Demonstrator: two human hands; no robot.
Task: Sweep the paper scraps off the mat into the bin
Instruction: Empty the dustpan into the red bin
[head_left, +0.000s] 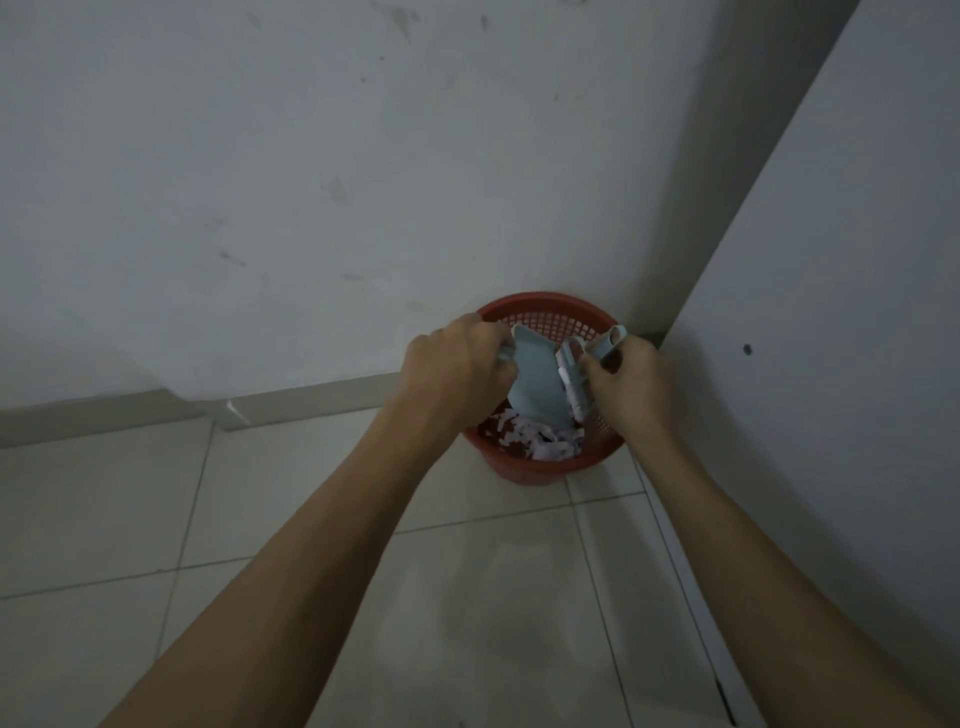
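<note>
A red mesh bin (540, 306) stands on the floor in the corner against the wall. Inside it lies a heap of white paper scraps (535, 441). My left hand (457, 364) grips a pale blue dustpan (535, 389) by its handle and holds it tilted steeply down over the bin's mouth. My right hand (628, 379) is closed on a small pale blue brush (571, 374), whose white bristles rest against the pan's right edge. The mat is out of view.
A grey-white wall (311, 182) with a low skirting rises behind the bin. A white panel (831, 312) stands at the right, close to the bin. Pale floor tiles (260, 519) spread out in front.
</note>
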